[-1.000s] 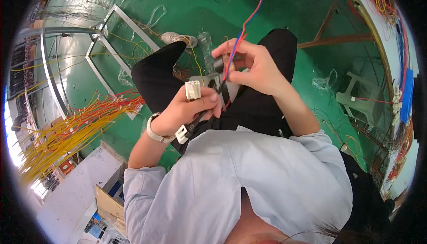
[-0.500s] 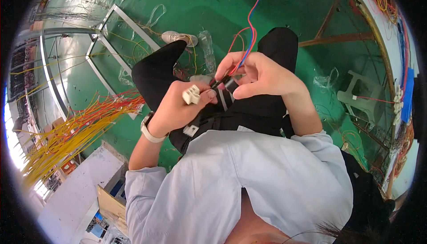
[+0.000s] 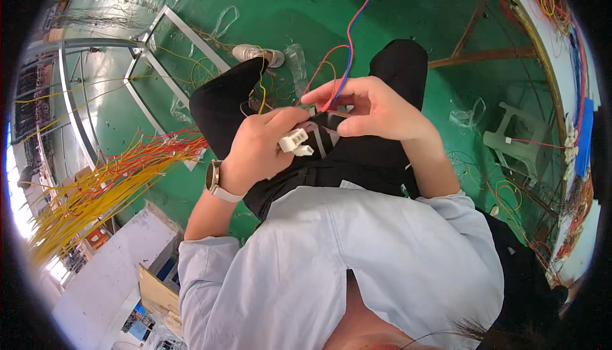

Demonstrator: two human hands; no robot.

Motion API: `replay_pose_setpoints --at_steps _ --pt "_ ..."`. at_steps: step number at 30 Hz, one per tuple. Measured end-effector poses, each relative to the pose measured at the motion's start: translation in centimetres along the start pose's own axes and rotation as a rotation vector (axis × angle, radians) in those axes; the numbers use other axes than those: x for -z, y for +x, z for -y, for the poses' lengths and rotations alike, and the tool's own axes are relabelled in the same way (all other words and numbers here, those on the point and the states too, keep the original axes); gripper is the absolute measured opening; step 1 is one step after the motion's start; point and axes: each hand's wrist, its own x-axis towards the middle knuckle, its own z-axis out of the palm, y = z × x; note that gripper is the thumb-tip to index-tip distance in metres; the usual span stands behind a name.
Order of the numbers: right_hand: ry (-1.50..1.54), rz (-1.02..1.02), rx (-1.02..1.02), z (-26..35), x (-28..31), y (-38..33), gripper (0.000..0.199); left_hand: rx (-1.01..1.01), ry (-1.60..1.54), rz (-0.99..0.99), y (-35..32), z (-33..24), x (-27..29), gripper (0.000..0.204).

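Observation:
My left hand [image 3: 260, 145], with a watch on its wrist, is closed around white plastic connectors [image 3: 293, 140] that stick out beside the thumb. My right hand [image 3: 386, 111] is curled, with thumb and fingers near the red and blue wires [image 3: 347, 72], which run down into its grip from the top of the view. Between the two hands lies a small black piece [image 3: 329, 120], perhaps tape; its kind is hard to make out. The wire ends are hidden by my fingers. Both hands are above my lap, over black trousers [image 3: 401, 69].
A thick bundle of yellow and red wires [image 3: 121, 181] hangs at the left, near a metal frame [image 3: 156, 63]. On the right stand a pale plastic stool [image 3: 519, 136] and a board edge with hanging wires. Plastic scraps [image 3: 468, 115] lie on the green floor.
My left hand has turned, bringing the white connectors up and to the right, and the watch face now shows. The red and blue wires have shifted slightly left. My right hand stays nearly in place.

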Motion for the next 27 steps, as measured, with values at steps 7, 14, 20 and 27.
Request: replay_pose_setpoints --at_steps 7,14,20,27 --pt "0.028 0.098 0.07 -1.1 0.7 1.1 0.053 0.506 -1.005 0.015 -0.7 -1.2 -0.4 0.014" --pt "0.153 -0.244 0.182 -2.3 -1.4 3.3 0.047 0.583 -1.134 0.042 -1.0 -0.7 0.4 0.016" --pt "0.426 0.2 0.173 -1.1 -0.1 2.3 0.029 0.642 -1.062 0.04 -1.2 -0.2 0.6 0.018" --pt "0.111 0.029 0.117 -0.7 -1.0 1.4 0.041 0.615 -0.944 0.05 -0.1 0.9 0.9 0.016"
